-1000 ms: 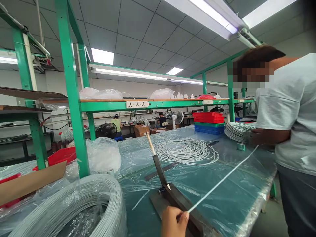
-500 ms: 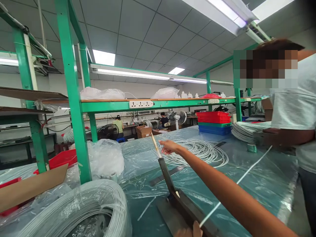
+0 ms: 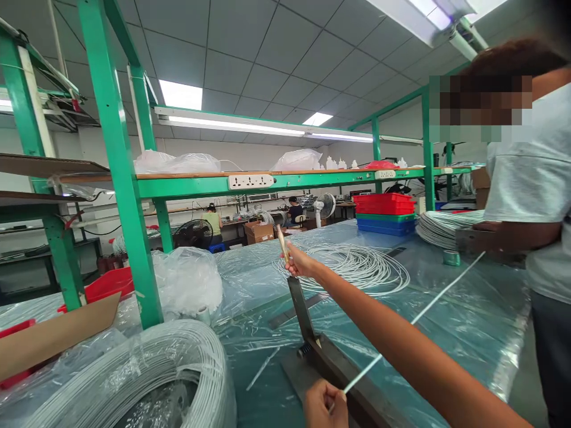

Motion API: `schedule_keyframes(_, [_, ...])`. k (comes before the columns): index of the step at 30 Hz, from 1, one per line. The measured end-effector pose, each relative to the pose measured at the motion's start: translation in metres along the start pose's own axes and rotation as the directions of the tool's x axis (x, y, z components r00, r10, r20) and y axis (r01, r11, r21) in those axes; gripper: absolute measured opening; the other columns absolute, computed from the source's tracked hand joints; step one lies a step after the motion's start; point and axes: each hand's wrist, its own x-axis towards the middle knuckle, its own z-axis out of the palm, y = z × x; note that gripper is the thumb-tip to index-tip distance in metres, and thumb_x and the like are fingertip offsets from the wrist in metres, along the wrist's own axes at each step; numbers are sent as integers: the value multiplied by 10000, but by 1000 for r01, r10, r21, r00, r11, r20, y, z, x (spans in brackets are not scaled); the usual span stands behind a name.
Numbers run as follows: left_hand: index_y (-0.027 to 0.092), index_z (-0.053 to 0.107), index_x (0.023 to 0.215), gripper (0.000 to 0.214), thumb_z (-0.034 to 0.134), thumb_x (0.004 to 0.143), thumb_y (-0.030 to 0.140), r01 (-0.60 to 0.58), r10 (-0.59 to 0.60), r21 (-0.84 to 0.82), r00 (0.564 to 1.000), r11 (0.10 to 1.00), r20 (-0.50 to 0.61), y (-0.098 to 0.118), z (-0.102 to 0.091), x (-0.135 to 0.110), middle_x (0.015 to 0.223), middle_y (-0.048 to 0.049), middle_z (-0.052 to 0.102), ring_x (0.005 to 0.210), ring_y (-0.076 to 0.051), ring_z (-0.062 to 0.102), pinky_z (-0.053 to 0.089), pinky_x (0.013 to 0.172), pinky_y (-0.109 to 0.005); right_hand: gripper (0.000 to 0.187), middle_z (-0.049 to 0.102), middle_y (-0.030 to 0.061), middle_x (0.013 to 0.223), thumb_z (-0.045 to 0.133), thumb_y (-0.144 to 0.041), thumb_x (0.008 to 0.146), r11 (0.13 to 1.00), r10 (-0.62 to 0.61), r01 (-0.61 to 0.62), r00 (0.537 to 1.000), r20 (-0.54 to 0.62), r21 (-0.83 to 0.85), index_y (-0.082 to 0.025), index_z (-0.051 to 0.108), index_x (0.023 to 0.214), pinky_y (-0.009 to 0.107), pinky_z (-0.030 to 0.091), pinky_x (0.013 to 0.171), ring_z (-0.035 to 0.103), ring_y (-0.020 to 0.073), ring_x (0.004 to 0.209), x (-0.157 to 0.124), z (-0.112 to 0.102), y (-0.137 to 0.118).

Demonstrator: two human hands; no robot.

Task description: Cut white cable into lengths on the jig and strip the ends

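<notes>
At the bottom of the view, my left hand [image 3: 326,403] pinches the end of a pale grey cable [image 3: 404,326], which runs off toward the upper right. Close beside it is a dark metal lever cutter [image 3: 302,309], its arm raised. My right hand [image 3: 300,260] has its fingers around the cutter's light-coloured handle [image 3: 282,242]. My right forearm passes over the cable and hides a stretch of it. Behind my right hand lies a loose coil of the same kind of cable [image 3: 379,274].
A plastic-wrapped cable coil [image 3: 209,368] fills the lower left, near a green post [image 3: 118,178]. Red trays [image 3: 384,203] stand on a blue one at the back. A co-worker [image 3: 521,184] stands at right by another coil [image 3: 439,229] and a green tape roll [image 3: 451,257].
My right hand has closed on the lever handle, having been beside it with fingers apart. My left hand has risen further into view with the cable end.
</notes>
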Motion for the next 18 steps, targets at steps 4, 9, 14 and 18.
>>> schedule_keyframes(4, [215,397,464,328,531,606,478,69,-75,-135,997,988,-35,10,4,-1,452,50,325,470,-113,330,273,477,-242,567,529,6,545,113,-581,857,998,-56,53,995,83,40,-165,480,975,162,390,406,488,82,425,-52,-22,-8])
schedule_keyframes(9, [221,343,470,356,489,656,486,40,-40,-15,999,999,14,11,0,-4,457,57,298,482,-109,316,243,491,-246,439,643,79,711,233,-536,871,996,-57,46,989,135,81,-176,466,967,214,482,557,605,120,586,-136,-50,4])
schedule_keyframes(14, [204,373,509,299,469,692,420,19,-25,91,998,996,56,12,-6,-5,500,46,343,512,-113,350,253,513,-242,203,614,30,651,419,-344,870,988,5,-20,996,93,153,-160,506,857,109,414,462,559,58,491,-208,-65,39])
schedule_keyframes(18, [203,362,499,298,470,690,405,7,-8,76,1000,997,21,20,-5,-8,481,58,314,491,-100,328,238,500,-233,123,572,-1,593,557,-262,791,975,146,-142,989,-14,169,-156,554,855,79,355,366,471,24,368,-238,-67,62])
